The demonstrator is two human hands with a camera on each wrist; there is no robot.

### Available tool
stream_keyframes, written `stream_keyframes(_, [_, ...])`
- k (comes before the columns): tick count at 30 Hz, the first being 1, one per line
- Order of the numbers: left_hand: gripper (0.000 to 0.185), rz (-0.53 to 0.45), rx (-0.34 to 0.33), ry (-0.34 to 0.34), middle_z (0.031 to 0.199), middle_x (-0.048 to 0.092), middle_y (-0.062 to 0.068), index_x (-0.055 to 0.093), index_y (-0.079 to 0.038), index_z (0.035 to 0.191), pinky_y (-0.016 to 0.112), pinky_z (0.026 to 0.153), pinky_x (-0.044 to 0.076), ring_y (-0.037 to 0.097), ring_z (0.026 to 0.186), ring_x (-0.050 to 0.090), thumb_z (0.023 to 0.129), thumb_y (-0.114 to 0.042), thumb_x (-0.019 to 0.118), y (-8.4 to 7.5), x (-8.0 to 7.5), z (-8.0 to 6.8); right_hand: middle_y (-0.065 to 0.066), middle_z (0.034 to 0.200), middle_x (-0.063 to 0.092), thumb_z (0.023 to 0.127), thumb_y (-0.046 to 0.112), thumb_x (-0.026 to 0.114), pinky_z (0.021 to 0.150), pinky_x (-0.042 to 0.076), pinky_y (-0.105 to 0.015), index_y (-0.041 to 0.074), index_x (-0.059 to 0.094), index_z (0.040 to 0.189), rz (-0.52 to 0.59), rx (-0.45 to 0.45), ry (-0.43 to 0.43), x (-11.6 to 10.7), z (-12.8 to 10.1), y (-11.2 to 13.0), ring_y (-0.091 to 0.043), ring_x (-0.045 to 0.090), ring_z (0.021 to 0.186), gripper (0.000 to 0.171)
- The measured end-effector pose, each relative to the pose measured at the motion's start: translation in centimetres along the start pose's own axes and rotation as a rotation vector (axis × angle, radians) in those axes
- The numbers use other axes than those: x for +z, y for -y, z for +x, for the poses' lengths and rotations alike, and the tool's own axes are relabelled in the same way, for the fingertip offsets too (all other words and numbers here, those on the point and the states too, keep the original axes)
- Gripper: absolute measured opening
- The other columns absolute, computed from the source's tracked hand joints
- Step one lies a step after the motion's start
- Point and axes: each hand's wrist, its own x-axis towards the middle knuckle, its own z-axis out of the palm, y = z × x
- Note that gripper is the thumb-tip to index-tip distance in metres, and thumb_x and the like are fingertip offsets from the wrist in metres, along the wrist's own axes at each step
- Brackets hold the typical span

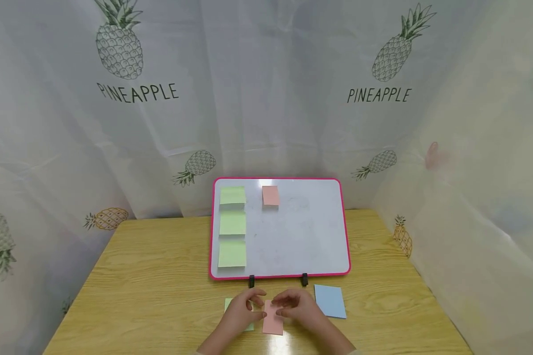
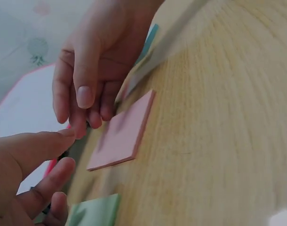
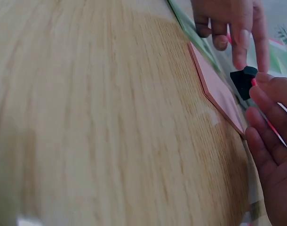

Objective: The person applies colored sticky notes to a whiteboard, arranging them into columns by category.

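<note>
A pink sticky-note pad (image 1: 273, 320) lies on the wooden table (image 1: 160, 276) in front of an upright whiteboard (image 1: 293, 236). Both hands meet at the pad's far end. My right hand (image 1: 285, 306) hangs its loosely bent fingers (image 2: 84, 96) over the pad's (image 2: 120, 134) far edge; whether they touch it I cannot tell. My left hand (image 1: 254, 301) hovers beside it with relaxed fingers (image 2: 44, 143), holding nothing, above a green pad (image 2: 94, 212). In the right wrist view the pink pad (image 3: 219, 92) lies between the right hand (image 3: 263, 110) and the left hand (image 3: 228, 37).
The whiteboard has a pink frame, three green notes (image 1: 232, 224) in its left column and one pink note (image 1: 270, 195) near the top. A blue pad (image 1: 330, 301) lies right of the hands. Black clips (image 1: 304, 280) (image 3: 242, 81) hold the board up. Pineapple-print curtains surround the table.
</note>
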Motion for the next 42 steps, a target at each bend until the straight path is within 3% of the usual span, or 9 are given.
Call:
stream_keyframes(8, [0.036,0.068,-0.016,0.003,0.092,0.066,-0.009,0.069,-0.017,0.102,0.028,0.068,0.038,0.014,0.08,0.046,0.07,-0.011,0.086,1.1,0.6,-0.8,-0.012,0.104,0.071,0.081,0.002,0.077,0.085,0.051,-0.03,0.001,0.065,0.101,-0.044,0.014,0.032,0.4,-0.3,-0.3,-0.027,0.065,0.1,0.023])
stream_keyframes(17, [0.039,0.261,0.098,0.003,0.096,0.063,-0.017,0.07,-0.025,0.096,0.037,0.073,0.032,0.006,0.078,0.044,0.063,-0.021,0.091,1.2,0.8,-1.1,0.001,0.108,0.067,0.071,0.012,0.087,0.098,0.039,-0.028,0.01,0.059,0.104,-0.209,-0.002,0.083,0.4,-0.8,-0.1,-0.018,0.058,0.108,0.044])
stream_keyframes(28, [0.044,0.298,0.116,-0.002,0.097,0.061,-0.019,0.07,-0.027,0.097,0.039,0.076,0.032,0.005,0.082,0.044,0.06,-0.021,0.092,1.7,0.9,-1.2,-0.001,0.115,0.057,0.07,0.021,0.088,0.1,0.035,-0.024,0.013,0.054,0.114,-0.227,-0.055,0.185,0.7,-1.2,-0.5,-0.017,0.05,0.112,0.056])
stream_keyframes(35, [0.044,0.3,0.099,0.018,0.099,0.06,-0.019,0.07,-0.028,0.098,0.04,0.077,0.033,0.005,0.084,0.044,0.06,-0.021,0.092,1.8,0.8,-1.2,0.003,0.114,0.059,0.071,0.023,0.088,0.1,0.034,-0.024,0.016,0.055,0.113,-0.244,-0.025,0.177,0.7,-1.2,-0.5,-0.014,0.05,0.113,0.053])
stream_keyframes(42, [0.045,0.294,0.103,0.022,0.101,0.06,-0.019,0.07,-0.028,0.1,0.042,0.079,0.033,0.006,0.086,0.045,0.061,-0.021,0.092,1.6,0.8,-1.2,0.003,0.116,0.057,0.069,0.024,0.088,0.101,0.034,-0.024,0.017,0.055,0.114,-0.262,-0.057,0.18,0.7,-1.3,-0.6,-0.014,0.049,0.113,0.056])
